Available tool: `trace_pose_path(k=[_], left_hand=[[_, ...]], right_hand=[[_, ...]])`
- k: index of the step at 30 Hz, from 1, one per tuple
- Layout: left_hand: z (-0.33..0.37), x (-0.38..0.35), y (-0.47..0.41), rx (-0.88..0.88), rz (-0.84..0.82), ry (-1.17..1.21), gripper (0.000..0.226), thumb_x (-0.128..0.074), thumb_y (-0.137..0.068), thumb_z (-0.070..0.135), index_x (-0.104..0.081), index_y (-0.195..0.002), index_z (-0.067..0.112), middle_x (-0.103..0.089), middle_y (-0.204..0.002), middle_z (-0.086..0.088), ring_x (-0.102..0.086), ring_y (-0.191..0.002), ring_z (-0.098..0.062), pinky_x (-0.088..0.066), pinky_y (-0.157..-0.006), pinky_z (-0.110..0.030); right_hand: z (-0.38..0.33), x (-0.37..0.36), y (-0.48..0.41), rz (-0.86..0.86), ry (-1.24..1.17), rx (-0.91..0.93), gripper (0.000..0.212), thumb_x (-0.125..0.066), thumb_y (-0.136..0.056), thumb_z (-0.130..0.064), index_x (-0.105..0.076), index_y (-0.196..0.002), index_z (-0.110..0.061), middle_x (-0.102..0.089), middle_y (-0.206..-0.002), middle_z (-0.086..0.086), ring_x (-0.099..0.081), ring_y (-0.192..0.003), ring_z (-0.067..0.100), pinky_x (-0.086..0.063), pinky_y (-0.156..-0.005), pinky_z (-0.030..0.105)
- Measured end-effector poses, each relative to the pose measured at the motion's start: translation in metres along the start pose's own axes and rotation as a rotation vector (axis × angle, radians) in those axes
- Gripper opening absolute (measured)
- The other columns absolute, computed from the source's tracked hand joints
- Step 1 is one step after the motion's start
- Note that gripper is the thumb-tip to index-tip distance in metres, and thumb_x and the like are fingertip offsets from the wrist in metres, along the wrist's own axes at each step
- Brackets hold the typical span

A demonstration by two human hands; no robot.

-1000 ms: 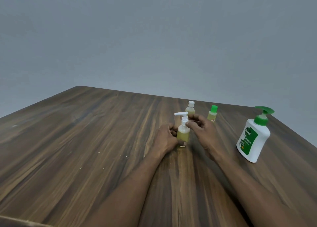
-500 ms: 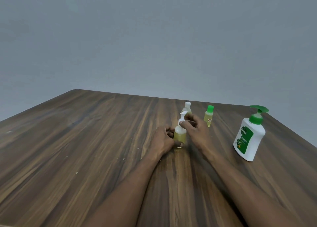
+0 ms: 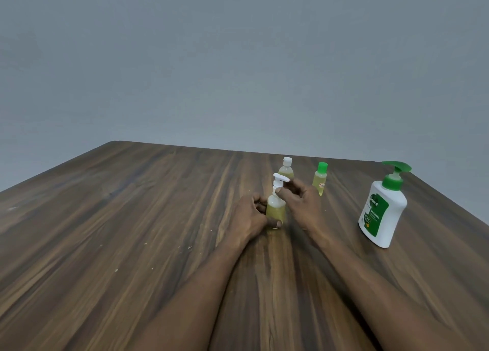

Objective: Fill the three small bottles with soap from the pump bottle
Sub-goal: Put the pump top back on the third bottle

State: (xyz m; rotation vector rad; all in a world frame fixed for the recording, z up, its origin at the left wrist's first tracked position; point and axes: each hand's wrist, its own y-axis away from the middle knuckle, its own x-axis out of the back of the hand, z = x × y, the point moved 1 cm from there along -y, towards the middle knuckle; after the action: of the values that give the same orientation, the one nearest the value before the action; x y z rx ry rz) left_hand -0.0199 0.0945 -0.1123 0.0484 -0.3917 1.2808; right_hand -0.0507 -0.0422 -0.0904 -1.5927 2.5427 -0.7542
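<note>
Pump bottle (image 3: 382,210) right of small bottles (image 3: 319,181)

Dark wood-grain table (image 3: 132,218), its streaks running toward the far edge, fills the lower half of the view, with the rounded far-left corner visible. Small pale specks (image 3: 116,270) lie scattered over its left portion. Plain grey wall (image 3: 238,59) stands behind.
</note>
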Motion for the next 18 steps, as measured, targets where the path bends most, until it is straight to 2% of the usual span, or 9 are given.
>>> trace_pose_path(k=[2,3,7,9,10,12,14,16,18], left_hand=[[0.0,0.0,0.001,-0.004,-0.004,-0.005,0.045,-0.091,-0.059,0.002,-0.068,-0.097,0.005,-0.077,-0.09,-0.006,-0.074,-0.082,-0.019,-0.056,-0.068,-0.025],[0.0,0.0,0.001,-0.005,-0.002,-0.005,0.044,-0.091,-0.059,0.002,-0.068,-0.097,0.006,-0.077,-0.089,-0.005,-0.074,-0.082,-0.018,-0.057,-0.067,-0.024],[0.002,0.002,0.003,-0.028,0.008,-0.023,0.04,-0.09,-0.059,0.003,-0.07,-0.093,0.01,-0.076,-0.083,-0.001,-0.072,-0.075,-0.011,-0.055,-0.063,-0.02],[0.004,0.002,0.003,-0.03,-0.001,-0.01,0.038,-0.089,-0.06,0.001,-0.071,-0.092,0.012,-0.077,-0.083,0.0,-0.071,-0.072,-0.009,-0.054,-0.061,-0.017],[0.004,0.002,0.003,-0.021,-0.002,0.0,0.038,-0.089,-0.06,0.0,-0.07,-0.09,0.011,-0.077,-0.083,0.0,-0.071,-0.07,-0.007,-0.052,-0.058,-0.015],[0.005,0.001,0.004,-0.006,-0.005,0.015,0.041,-0.09,-0.06,-0.002,-0.068,-0.093,0.005,-0.076,-0.086,-0.004,-0.069,-0.068,-0.005,-0.05,-0.055,-0.012],[0.004,0.001,0.005,0.003,-0.007,0.021,0.042,-0.089,-0.061,-0.003,-0.068,-0.096,0.002,-0.075,-0.084,-0.003,-0.067,-0.063,0.001,-0.049,-0.054,-0.01],[0.004,0.001,0.004,0.002,-0.013,0.016,0.041,-0.088,-0.061,-0.003,-0.068,-0.097,0.003,-0.075,-0.083,-0.001,-0.068,-0.064,0.002,-0.049,-0.054,-0.009],[0.004,0.002,0.004,-0.015,-0.014,-0.001,0.042,-0.088,-0.062,-0.001,-0.071,-0.099,0.008,-0.077,-0.086,-0.002,-0.071,-0.071,-0.004,-0.05,-0.057,-0.01]], right_hand=[[-0.001,0.003,-0.001,-0.009,0.017,0.048,0.008,-0.071,-0.083,-0.025,-0.073,-0.079,-0.018,-0.07,-0.075,0.002,-0.064,-0.073,0.013,-0.052,-0.071,0.042],[0.001,0.002,-0.001,0.005,0.033,0.056,0.008,-0.074,-0.084,-0.022,-0.071,-0.076,-0.022,-0.07,-0.075,-0.003,-0.065,-0.074,0.011,-0.053,-0.072,0.04],[0.011,-0.006,0.005,0.073,0.077,-0.017,0.035,-0.084,-0.066,-0.045,-0.059,-0.084,-0.028,-0.069,-0.089,-0.004,-0.067,-0.087,0.016,-0.056,-0.079,0.043],[0.01,-0.005,0.004,0.052,0.044,-0.045,0.051,-0.08,-0.059,-0.058,-0.062,-0.096,-0.027,-0.07,-0.099,-0.006,-0.067,-0.095,0.012,-0.056,-0.085,0.041],[0.008,-0.003,0.003,0.033,0.025,-0.053,0.056,-0.077,-0.061,-0.059,-0.065,-0.104,-0.025,-0.07,-0.103,-0.006,-0.067,-0.099,0.011,-0.056,-0.088,0.04],[0.003,0.002,0.0,-0.024,0.009,-0.029,0.046,-0.072,-0.072,-0.046,-0.071,-0.11,-0.02,-0.073,-0.103,-0.005,-0.068,-0.099,0.013,-0.056,-0.09,0.044],[0.002,0.003,0.0,-0.067,0.047,0.015,0.024,-0.069,-0.078,-0.031,-0.075,-0.098,-0.018,-0.075,-0.092,-0.003,-0.07,-0.09,0.016,-0.056,-0.086,0.05],[0.004,0.0,0.001,-0.04,0.052,0.03,0.01,-0.072,-0.078,-0.025,-0.074,-0.086,-0.02,-0.075,-0.084,-0.003,-0.071,-0.083,0.015,-0.056,-0.082,0.05],[0.005,-0.006,0.003,0.024,0.064,-0.003,0.017,-0.081,-0.075,-0.026,-0.068,-0.085,-0.022,-0.073,-0.087,-0.003,-0.069,-0.085,0.015,-0.056,-0.082,0.045]])
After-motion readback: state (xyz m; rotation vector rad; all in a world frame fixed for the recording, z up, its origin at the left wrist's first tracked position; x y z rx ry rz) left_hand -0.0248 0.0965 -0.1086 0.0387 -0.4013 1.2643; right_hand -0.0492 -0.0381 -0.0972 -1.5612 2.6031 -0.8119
